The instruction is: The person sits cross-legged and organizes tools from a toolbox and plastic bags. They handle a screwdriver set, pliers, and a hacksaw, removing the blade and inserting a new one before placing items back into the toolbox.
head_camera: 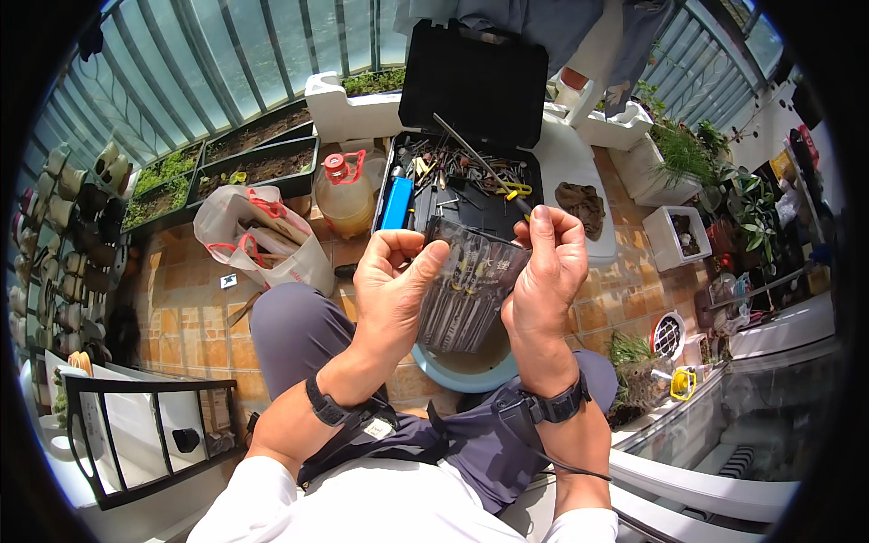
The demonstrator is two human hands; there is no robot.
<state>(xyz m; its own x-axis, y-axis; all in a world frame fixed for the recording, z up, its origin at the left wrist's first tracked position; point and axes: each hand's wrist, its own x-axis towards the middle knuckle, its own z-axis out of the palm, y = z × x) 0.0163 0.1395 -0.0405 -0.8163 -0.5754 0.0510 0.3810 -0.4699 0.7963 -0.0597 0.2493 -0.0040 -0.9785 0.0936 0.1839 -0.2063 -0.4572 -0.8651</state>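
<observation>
My left hand (397, 285) pinches the upper left corner of a clear plastic tool pouch (468, 292). Several slim tools with yellow-marked handles sit inside it, and its front bears writing. My right hand (546, 271) is at the pouch's upper right side, with thumb and fingertips closed on the handle end of a slim metal file (475, 151). The file slants up and left over an open black toolbox (424, 220). Loose bits, screws and small tools fill the box's far part, and a bright blue case (397, 203) rests at its left.
A light blue basin (451, 381) of murky water stands between my knees. To the left are a white bag (299, 248) and a large plastic jug (346, 197). A brown rag (580, 207) lies on a white stool (604, 252). Planters (258, 176) line the railing.
</observation>
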